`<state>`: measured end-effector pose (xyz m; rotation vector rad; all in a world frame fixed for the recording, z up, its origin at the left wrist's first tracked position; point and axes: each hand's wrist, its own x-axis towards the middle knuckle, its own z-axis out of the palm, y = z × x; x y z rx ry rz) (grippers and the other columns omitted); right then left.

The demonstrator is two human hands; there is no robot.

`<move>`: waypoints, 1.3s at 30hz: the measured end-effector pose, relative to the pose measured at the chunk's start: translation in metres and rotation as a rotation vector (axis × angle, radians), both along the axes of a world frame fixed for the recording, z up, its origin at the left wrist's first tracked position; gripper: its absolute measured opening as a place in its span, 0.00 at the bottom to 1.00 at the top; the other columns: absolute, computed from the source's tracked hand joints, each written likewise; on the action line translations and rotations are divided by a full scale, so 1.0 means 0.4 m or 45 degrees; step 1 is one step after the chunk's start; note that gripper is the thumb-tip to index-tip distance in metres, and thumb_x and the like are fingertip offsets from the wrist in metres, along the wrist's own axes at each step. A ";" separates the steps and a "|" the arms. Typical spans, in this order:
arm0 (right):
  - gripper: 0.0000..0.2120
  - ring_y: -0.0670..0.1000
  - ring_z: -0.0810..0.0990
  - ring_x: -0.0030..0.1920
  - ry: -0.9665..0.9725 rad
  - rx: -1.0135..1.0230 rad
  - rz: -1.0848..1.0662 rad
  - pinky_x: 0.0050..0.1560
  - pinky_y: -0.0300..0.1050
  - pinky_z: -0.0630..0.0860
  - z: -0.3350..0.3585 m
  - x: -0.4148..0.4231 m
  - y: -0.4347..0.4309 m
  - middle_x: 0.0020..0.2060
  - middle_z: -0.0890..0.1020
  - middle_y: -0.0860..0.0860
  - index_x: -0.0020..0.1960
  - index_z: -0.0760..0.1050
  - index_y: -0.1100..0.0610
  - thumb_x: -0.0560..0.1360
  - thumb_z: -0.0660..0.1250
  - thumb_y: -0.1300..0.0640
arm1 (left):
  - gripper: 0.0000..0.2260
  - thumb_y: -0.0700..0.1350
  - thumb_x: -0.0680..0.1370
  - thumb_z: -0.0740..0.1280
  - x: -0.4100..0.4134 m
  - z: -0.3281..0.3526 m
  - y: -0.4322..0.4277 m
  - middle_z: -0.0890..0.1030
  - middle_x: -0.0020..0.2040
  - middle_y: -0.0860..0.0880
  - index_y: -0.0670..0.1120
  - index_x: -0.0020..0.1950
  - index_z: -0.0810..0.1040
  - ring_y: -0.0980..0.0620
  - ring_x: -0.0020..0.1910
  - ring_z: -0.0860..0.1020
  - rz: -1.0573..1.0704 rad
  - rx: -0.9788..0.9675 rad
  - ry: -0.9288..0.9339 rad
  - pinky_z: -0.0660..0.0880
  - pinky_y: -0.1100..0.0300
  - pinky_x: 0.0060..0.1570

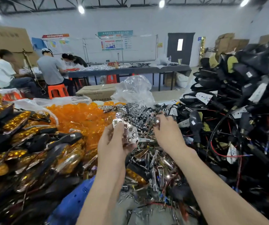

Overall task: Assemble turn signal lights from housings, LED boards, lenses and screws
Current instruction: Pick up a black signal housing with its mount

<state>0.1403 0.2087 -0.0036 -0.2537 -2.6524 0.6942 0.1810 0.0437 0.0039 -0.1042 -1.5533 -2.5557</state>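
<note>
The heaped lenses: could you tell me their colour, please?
The lenses are orange; head view.

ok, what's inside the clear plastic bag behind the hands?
Chrome reflectors spill from the clear plastic bag, and some glint through its film. The left hand grips one reflector. Crumpled, glaring film hides the rest of the bag's contents.

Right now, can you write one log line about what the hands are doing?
left hand: holds chrome reflector | right hand: over chrome parts pile, grip unclear | orange lenses: heaped at left
</note>
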 end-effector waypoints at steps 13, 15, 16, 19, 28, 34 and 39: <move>0.09 0.52 0.76 0.38 -0.076 -0.721 -0.024 0.37 0.45 0.73 0.052 0.010 0.055 0.39 0.79 0.54 0.52 0.78 0.59 0.85 0.60 0.59 | 0.02 0.45 0.82 0.65 -0.009 0.039 -0.046 0.83 0.38 0.50 0.48 0.52 0.76 0.53 0.36 0.82 -0.125 0.219 -0.070 0.81 0.56 0.36; 0.08 0.50 0.78 0.41 0.060 -1.307 0.154 0.40 0.42 0.79 0.111 0.038 0.038 0.42 0.80 0.54 0.56 0.78 0.61 0.85 0.61 0.62 | 0.02 0.45 0.82 0.65 -0.002 0.053 -0.048 0.83 0.39 0.49 0.48 0.52 0.77 0.51 0.39 0.84 -0.145 0.149 -0.046 0.81 0.54 0.37; 0.08 0.49 0.80 0.41 0.121 -1.575 0.276 0.41 0.40 0.81 0.142 0.054 0.027 0.44 0.81 0.55 0.56 0.78 0.64 0.84 0.61 0.63 | 0.03 0.45 0.81 0.66 0.006 0.063 -0.047 0.83 0.39 0.50 0.49 0.50 0.78 0.50 0.39 0.84 -0.149 0.086 -0.017 0.81 0.53 0.39; 0.09 0.51 0.86 0.42 0.253 -2.105 0.619 0.46 0.44 0.84 0.224 0.105 -0.008 0.45 0.83 0.57 0.56 0.77 0.66 0.84 0.60 0.64 | 0.08 0.53 0.80 0.66 0.051 0.092 -0.037 0.84 0.39 0.53 0.56 0.43 0.81 0.47 0.41 0.82 -0.096 -0.334 0.185 0.77 0.50 0.44; 0.12 0.52 0.87 0.54 0.497 -2.256 0.897 0.64 0.51 0.77 0.283 0.225 -0.074 0.52 0.83 0.57 0.65 0.72 0.61 0.85 0.55 0.64 | 0.06 0.51 0.78 0.61 0.140 0.141 0.003 0.83 0.44 0.57 0.60 0.51 0.65 0.60 0.22 0.65 -0.011 -0.730 0.539 0.65 0.66 0.24; 0.15 0.50 0.84 0.58 0.417 -2.012 0.746 0.64 0.50 0.77 0.143 0.263 -0.078 0.54 0.86 0.53 0.69 0.73 0.60 0.82 0.62 0.62 | 0.06 0.57 0.82 0.56 0.136 0.119 -0.006 0.79 0.32 0.58 0.69 0.54 0.68 0.53 0.28 0.76 -0.088 -1.079 0.621 0.70 0.62 0.27; 0.19 0.55 0.83 0.63 0.352 -2.006 0.804 0.64 0.49 0.79 0.082 0.253 -0.080 0.61 0.85 0.55 0.68 0.76 0.58 0.77 0.68 0.58 | 0.08 0.62 0.77 0.60 0.109 0.095 0.000 0.81 0.40 0.60 0.61 0.51 0.68 0.54 0.35 0.79 -0.082 -1.181 0.570 0.74 0.58 0.37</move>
